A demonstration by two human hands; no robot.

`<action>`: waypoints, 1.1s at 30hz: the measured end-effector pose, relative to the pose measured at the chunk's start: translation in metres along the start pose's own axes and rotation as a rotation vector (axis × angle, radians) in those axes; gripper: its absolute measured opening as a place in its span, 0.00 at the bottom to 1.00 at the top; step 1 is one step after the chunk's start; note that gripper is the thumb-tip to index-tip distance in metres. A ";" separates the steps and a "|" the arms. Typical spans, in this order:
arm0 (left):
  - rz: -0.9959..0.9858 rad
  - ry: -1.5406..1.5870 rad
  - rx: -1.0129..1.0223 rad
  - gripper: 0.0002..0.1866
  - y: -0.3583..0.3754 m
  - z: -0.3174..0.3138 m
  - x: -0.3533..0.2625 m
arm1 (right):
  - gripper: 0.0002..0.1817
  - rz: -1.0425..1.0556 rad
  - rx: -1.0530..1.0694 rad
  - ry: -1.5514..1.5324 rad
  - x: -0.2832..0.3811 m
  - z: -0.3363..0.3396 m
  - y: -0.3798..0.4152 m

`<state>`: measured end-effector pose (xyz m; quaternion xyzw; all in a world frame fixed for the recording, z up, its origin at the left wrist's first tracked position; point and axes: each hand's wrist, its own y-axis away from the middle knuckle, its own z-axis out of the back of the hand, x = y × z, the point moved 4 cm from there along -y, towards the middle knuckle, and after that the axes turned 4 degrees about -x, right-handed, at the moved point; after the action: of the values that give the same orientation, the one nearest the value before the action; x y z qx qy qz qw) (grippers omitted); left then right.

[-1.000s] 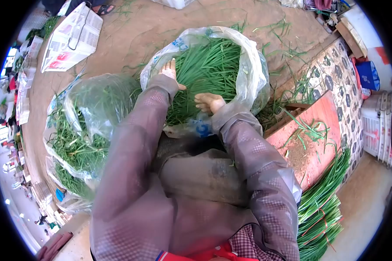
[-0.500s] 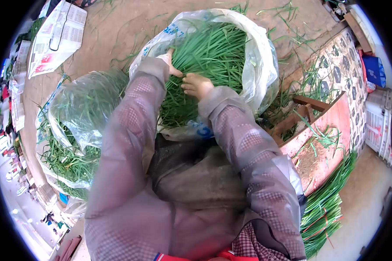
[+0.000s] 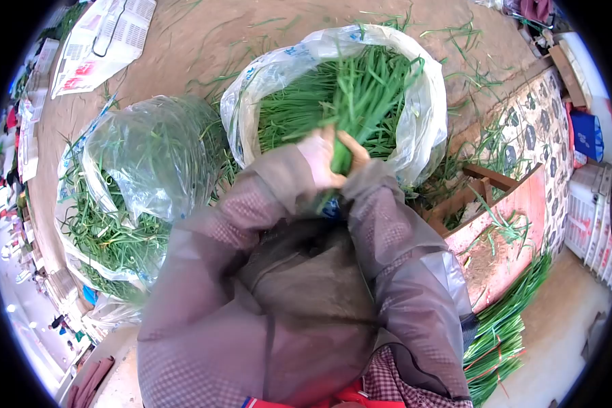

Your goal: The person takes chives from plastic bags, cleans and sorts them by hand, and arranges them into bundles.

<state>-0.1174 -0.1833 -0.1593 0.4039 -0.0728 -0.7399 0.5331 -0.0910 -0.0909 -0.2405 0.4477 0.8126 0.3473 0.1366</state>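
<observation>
Slumped bag (image 3: pixel 160 153) left of open bag (image 3: pixel 421 126), board (image 3: pixel 506 234) to the right.
</observation>
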 end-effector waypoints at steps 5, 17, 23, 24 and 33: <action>-0.270 0.160 0.098 0.58 0.027 -0.023 -0.039 | 0.26 -0.034 0.093 0.058 0.029 0.037 0.055; 0.034 0.341 -0.154 0.53 -0.030 0.016 0.019 | 0.22 -0.031 -0.022 0.104 0.039 0.044 0.056; 0.134 1.342 0.142 0.46 -0.040 -0.001 0.033 | 0.30 0.292 -0.216 1.030 0.032 0.016 0.014; 0.076 1.450 0.087 0.41 -0.041 -0.010 0.042 | 0.37 0.474 -0.181 1.386 0.029 -0.001 0.010; -0.029 2.114 -0.052 0.32 -0.037 -0.071 0.111 | 0.57 0.255 -0.257 2.641 0.004 -0.081 0.025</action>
<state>-0.1080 -0.2386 -0.2837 0.8321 0.4490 -0.0194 0.3251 -0.1205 -0.1148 -0.1652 -0.1662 0.2489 0.6018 -0.7405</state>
